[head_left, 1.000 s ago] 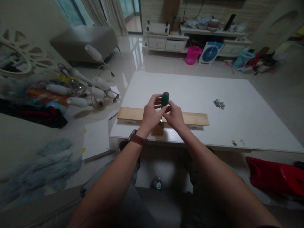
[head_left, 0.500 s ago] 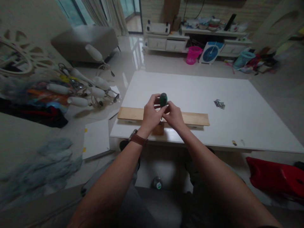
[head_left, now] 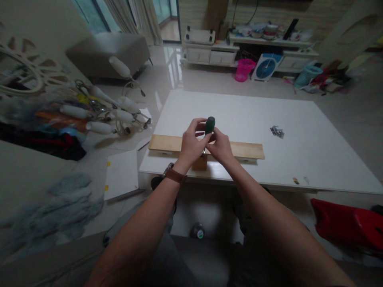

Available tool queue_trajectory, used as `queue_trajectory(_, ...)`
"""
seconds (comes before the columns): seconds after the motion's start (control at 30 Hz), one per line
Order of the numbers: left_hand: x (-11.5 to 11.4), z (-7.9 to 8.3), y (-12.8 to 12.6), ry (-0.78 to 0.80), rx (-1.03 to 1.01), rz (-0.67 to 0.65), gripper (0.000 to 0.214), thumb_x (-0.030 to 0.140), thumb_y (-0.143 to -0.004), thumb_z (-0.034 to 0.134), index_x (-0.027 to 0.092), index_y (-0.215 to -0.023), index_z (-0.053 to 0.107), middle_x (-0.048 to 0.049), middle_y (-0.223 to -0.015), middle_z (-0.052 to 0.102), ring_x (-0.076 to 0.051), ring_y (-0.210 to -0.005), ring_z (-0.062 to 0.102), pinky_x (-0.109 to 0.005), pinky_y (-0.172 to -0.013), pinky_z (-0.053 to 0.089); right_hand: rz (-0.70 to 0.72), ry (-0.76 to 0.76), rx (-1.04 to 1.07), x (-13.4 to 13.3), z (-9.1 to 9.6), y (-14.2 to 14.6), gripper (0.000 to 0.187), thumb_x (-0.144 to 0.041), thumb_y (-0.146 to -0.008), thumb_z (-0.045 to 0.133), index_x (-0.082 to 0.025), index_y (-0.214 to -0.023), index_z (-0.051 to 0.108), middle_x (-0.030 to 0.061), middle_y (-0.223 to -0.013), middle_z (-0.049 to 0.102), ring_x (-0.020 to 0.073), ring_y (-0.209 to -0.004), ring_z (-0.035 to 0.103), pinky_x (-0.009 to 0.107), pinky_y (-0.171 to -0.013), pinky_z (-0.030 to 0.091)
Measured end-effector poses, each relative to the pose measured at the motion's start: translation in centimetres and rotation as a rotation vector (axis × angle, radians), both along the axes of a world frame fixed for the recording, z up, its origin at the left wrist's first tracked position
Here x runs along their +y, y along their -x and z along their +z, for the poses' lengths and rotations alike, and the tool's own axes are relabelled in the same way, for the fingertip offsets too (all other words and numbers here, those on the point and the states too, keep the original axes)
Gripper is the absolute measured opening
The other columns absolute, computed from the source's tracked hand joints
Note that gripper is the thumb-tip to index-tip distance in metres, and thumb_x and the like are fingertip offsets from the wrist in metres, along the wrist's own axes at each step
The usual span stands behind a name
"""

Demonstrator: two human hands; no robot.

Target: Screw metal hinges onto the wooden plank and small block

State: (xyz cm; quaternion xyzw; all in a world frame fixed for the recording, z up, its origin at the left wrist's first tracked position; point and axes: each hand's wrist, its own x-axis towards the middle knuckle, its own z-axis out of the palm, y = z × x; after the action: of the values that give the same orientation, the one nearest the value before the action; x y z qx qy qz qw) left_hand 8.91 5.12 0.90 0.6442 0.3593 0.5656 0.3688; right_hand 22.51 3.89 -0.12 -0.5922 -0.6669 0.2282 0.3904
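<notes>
A screwdriver (head_left: 210,124) with a dark green handle stands nearly upright, its top leaning a little to the right. My left hand (head_left: 192,142) is closed around the handle's left side. Against its lower part, the fingers of my right hand (head_left: 220,145) are pinched together, meeting my left fingertips. Below them a long pale wooden board (head_left: 164,144) lies across the table's near side. A small brown wooden block (head_left: 199,164) juts toward me from under the board's middle. Some shiny metal shows at the screwdriver's lower end, but the exact contact is hidden by my fingers.
The white table (head_left: 257,115) carries a small pile of metal hardware (head_left: 277,131) at right and a little dark-and-yellow piece (head_left: 295,180) near its front edge. A white panel (head_left: 121,175) lies on the floor at left. Something red (head_left: 344,223) is at lower right.
The screwdriver's handle top has tipped slightly to the right. Both hands stay in nearly the same place over the board.
</notes>
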Motion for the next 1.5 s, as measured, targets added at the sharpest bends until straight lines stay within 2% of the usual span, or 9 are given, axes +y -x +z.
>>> queue_trajectory(0.17, -0.11, 0.21, 0.00, -0.022, 0.021, 0.036, 0.047, 0.004, -0.084, 0.075, 0.026, -0.123, 0.061, -0.0023, -0.111, 0.075, -0.018, -0.106, 0.074, -0.034, -0.091, 0.065, 0.003, 0.004, 0.039, 0.09, -0.04, 0.08, 0.025, -0.015, -0.081, 0.069, -0.025, -0.103, 0.064, 0.0030, -0.088, 0.077, 0.0234, -0.082, 0.072, 0.034, -0.077, 0.051)
queue_trajectory(0.27, -0.14, 0.39, 0.13, -0.027, 0.065, 0.065, 0.049, 0.005, -0.082, 0.077, 0.026, -0.123, 0.061, -0.0031, -0.116, 0.074, -0.018, -0.107, 0.072, -0.033, -0.089, 0.065, -0.013, 0.010, 0.006, -0.02, 0.12, 0.12, 0.021, -0.015, -0.081, 0.068, -0.025, -0.099, 0.063, 0.0028, -0.084, 0.076, 0.0236, -0.081, 0.071, 0.034, -0.075, 0.048)
queue_trajectory(0.4, -0.13, 0.45, 0.19, -0.012, 0.100, 0.048, 0.052, 0.009, -0.083, 0.078, 0.027, -0.128, 0.059, -0.0047, -0.123, 0.073, -0.020, -0.113, 0.071, -0.034, -0.092, 0.065, -0.027, -0.004, -0.049, -0.26, 0.42, 0.12, 0.023, -0.011, -0.081, 0.064, -0.025, -0.099, 0.064, 0.0023, -0.082, 0.076, 0.0242, -0.082, 0.071, 0.033, -0.074, 0.046)
queue_trajectory(0.63, -0.18, 0.17, -0.03, -0.008, 0.050, 0.017, 0.047, 0.007, -0.086, 0.073, 0.026, -0.126, 0.060, -0.0043, -0.120, 0.075, -0.020, -0.111, 0.073, -0.036, -0.095, 0.065, 0.005, 0.006, -0.013, -0.16, 0.49, 0.08, 0.031, -0.010, -0.079, 0.064, -0.026, -0.105, 0.064, 0.0016, -0.086, 0.077, 0.0245, -0.085, 0.073, 0.034, -0.078, 0.050)
queue_trajectory(0.83, -0.27, 0.64, 0.09, -0.014, 0.090, 0.054, 0.046, 0.008, -0.083, 0.079, 0.026, -0.121, 0.061, -0.0038, -0.119, 0.073, -0.020, -0.109, 0.072, -0.035, -0.090, 0.065, -0.021, 0.015, -0.034, -0.21, 0.55, 0.10, 0.021, -0.014, -0.079, 0.068, -0.026, -0.095, 0.062, 0.0001, -0.077, 0.073, 0.0223, -0.077, 0.069, 0.032, -0.070, 0.046)
queue_trajectory(1.03, -0.28, 0.58, 0.05, 0.014, 0.050, 0.003, 0.050, 0.007, -0.086, 0.073, 0.027, -0.129, 0.060, -0.0051, -0.124, 0.074, -0.021, -0.115, 0.072, -0.037, -0.095, 0.065, -0.016, -0.017, -0.043, -0.25, 0.26, 0.06, 0.027, -0.011, -0.083, 0.063, -0.025, -0.107, 0.066, 0.0039, -0.087, 0.078, 0.0250, -0.085, 0.074, 0.035, -0.078, 0.051)
queue_trajectory(1.27, -0.23, 0.35, -0.17, -0.012, 0.027, 0.008, 0.043, 0.006, -0.087, 0.072, 0.025, -0.123, 0.060, -0.0045, -0.117, 0.074, -0.019, -0.110, 0.073, -0.037, -0.095, 0.065, 0.011, -0.009, 0.018, -0.16, 0.45, -0.03, 0.036, -0.011, -0.082, 0.064, -0.025, -0.114, 0.067, 0.0039, -0.093, 0.080, 0.0243, -0.086, 0.075, 0.036, -0.081, 0.054)
queue_trajectory(1.5, -0.31, 0.62, -0.02, -0.022, 0.054, 0.046, 0.044, 0.008, -0.085, 0.077, 0.026, -0.122, 0.060, -0.0040, -0.119, 0.073, -0.019, -0.109, 0.072, -0.033, -0.090, 0.066, -0.023, -0.021, -0.012, -0.26, 0.56, 0.05, 0.023, -0.014, -0.083, 0.065, -0.026, -0.103, 0.065, 0.0022, -0.081, 0.076, 0.0243, -0.081, 0.072, 0.034, -0.075, 0.050)
